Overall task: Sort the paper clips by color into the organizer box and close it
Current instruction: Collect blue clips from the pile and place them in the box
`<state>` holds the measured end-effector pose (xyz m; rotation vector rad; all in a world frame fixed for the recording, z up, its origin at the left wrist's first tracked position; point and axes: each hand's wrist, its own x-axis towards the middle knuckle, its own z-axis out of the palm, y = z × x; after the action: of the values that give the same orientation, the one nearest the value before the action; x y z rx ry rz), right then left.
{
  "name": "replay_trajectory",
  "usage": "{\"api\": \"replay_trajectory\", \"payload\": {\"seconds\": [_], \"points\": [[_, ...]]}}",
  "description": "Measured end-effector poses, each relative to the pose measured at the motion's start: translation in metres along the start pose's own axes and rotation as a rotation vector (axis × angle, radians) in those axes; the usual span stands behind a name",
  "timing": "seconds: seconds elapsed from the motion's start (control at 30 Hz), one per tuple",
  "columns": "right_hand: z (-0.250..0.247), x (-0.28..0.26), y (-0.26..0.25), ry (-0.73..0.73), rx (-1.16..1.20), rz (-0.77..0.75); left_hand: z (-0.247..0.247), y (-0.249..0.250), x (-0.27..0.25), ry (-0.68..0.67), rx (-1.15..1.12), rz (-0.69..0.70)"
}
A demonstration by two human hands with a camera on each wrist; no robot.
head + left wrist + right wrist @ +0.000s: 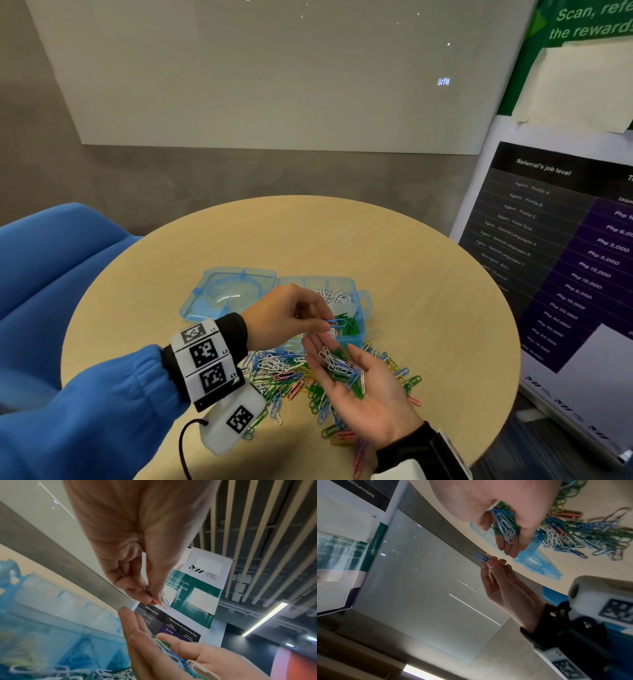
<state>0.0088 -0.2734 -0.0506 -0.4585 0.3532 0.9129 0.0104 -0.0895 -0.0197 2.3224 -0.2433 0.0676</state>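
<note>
The blue organizer box stands open mid-table, its lid flat to the left. White clips fill a far compartment and green clips a nearer one. My left hand hovers over the box and pinches a blue clip and a pink clip between thumb and fingertips. My right hand lies palm up just in front of the box, carrying a bunch of white, green and blue clips on its flat palm. A mixed pile of loose clips spreads under both hands.
The round wooden table has bare surface behind the box and to the right. A blue sofa sits at the left. A printed banner leans at the right. A grey wall with a whiteboard stands behind.
</note>
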Motion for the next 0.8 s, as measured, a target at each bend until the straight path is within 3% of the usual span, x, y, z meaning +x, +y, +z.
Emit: {"api": "replay_trajectory", "payload": {"seconds": [0.2, 0.5, 0.8], "points": [[-0.003, -0.001, -0.004, -0.009, 0.024, 0.023, -0.014, -0.015, 0.016, 0.117, 0.045, -0.09], [-0.008, -0.002, -0.01, -0.013, 0.022, 0.012, -0.05, -0.044, 0.046, 0.18, 0.171, -0.263], [-0.007, -0.003, -0.011, -0.025, 0.024, 0.014, -0.05, -0.062, 0.057, 0.23, 0.193, -0.365]]}}
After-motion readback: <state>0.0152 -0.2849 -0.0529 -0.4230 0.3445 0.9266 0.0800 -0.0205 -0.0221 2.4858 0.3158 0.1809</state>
